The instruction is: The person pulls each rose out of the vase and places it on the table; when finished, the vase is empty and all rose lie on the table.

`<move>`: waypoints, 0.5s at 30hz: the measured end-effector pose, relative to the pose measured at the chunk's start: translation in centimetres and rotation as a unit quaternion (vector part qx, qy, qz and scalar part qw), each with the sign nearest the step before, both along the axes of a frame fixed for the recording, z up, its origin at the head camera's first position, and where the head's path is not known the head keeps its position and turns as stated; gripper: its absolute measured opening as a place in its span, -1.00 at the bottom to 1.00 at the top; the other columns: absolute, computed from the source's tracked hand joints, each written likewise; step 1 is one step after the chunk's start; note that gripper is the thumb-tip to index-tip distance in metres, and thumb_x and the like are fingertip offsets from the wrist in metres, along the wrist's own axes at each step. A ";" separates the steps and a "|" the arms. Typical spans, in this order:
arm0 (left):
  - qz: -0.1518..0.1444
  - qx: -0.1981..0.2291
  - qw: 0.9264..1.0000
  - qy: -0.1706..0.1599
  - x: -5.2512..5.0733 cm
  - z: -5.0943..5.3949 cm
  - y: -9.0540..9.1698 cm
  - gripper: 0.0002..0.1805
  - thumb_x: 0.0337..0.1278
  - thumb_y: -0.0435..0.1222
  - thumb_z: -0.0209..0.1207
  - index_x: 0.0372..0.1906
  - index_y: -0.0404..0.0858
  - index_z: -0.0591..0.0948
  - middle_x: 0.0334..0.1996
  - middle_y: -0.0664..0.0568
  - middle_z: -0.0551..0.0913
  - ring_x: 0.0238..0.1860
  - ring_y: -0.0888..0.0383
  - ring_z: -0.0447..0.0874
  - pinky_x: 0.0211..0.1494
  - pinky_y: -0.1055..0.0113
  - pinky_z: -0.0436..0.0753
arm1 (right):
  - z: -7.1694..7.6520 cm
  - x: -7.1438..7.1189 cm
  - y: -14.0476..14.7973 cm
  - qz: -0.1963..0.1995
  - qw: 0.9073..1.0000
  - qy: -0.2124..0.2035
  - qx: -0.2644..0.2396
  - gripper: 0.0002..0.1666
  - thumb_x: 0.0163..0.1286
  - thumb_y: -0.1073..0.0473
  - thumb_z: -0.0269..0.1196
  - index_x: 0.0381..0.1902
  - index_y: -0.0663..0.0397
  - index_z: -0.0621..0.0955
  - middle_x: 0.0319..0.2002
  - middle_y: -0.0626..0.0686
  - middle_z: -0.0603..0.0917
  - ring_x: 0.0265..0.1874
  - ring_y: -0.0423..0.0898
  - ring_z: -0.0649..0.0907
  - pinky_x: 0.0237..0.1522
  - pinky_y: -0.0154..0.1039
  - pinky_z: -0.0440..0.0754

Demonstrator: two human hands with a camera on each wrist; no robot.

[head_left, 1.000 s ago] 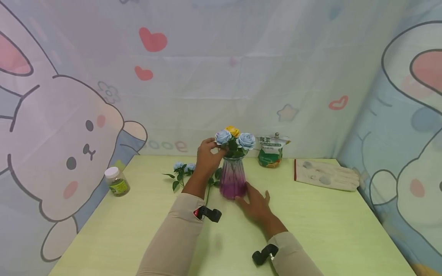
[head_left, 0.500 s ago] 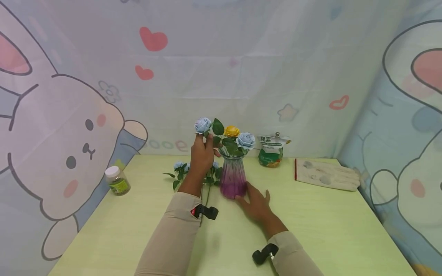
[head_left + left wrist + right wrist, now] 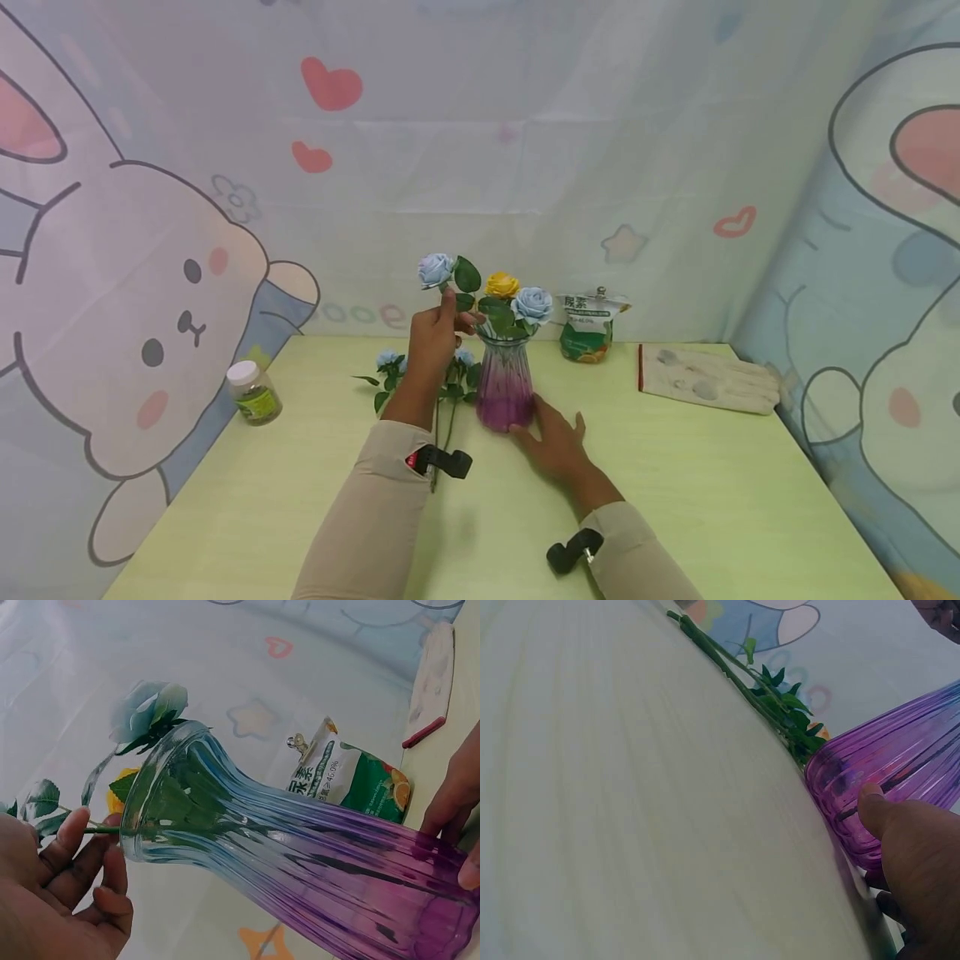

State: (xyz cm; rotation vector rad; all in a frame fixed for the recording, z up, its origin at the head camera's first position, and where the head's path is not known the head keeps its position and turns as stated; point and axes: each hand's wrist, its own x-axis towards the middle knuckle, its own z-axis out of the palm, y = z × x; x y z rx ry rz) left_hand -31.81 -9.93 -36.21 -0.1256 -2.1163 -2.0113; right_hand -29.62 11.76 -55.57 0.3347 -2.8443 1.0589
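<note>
A glass vase (image 3: 506, 392), clear at the top and purple below, stands upright on the table. In it are a yellow rose (image 3: 502, 285) and a blue rose (image 3: 532, 306). Another blue rose (image 3: 435, 271) leans out to the left over the rim, its lower stem reaching into the vase. My left hand (image 3: 435, 337) holds this leaning rose by its stem beside the rim; in the left wrist view the fingers (image 3: 71, 840) are bent at the stem. Down at the purple base, my right hand (image 3: 555, 442) grips the vase, thumb on the near side in the right wrist view.
More blue roses (image 3: 387, 358) lie on the table left of the vase, partly behind the left arm. A lidded jar (image 3: 255, 396) stands at the far left. Behind the vase is a clipped green-and-white pouch (image 3: 587, 329). Gloves (image 3: 708, 381) lie at the back right.
The held blue rose has swung up and left from the other blooms, with my left hand moving left. Most recently that hand dropped slightly. My right hand and the vase stay in place.
</note>
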 end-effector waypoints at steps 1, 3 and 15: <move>0.000 -0.001 1.000 -0.003 0.0 -0.1 -0.1 -0.26 0.75 0.20 -0.09 -0.35 -0.28 0.77 -0.08 -0.06 0.92 -0.04 0.11 0.74 0.06 0.16 0.63 | 0.0 0.0 -0.1 0.000 1.000 0.000 0.001 0.03 0.66 -0.38 0.15 0.76 0.12 0.20 0.69 0.15 0.36 0.70 0.19 0.36 0.64 0.60 -0.33; -0.001 0.003 1.000 0.004 0.1 -0.3 -0.4 -0.24 0.74 0.20 -0.09 -0.26 -0.31 0.82 -0.02 -0.08 0.92 0.14 0.01 0.74 0.25 0.03 0.61 | 0.0 0.0 -0.1 0.000 1.000 0.000 -0.001 0.02 0.66 -0.38 0.15 0.76 0.12 0.20 0.69 0.16 0.36 0.70 0.19 0.36 0.64 0.60 -0.34; -0.010 0.111 0.988 0.106 0.8 -0.6 0.2 -0.75 0.55 -0.46 0.27 0.18 -0.43 0.73 0.12 -0.37 0.81 0.26 -0.30 0.80 0.35 0.23 0.77 | 0.4 0.3 -0.2 -0.003 1.000 0.005 -0.002 0.02 0.65 -0.38 0.17 0.75 0.12 0.23 0.68 0.15 0.38 0.68 0.22 0.39 0.63 0.62 -0.30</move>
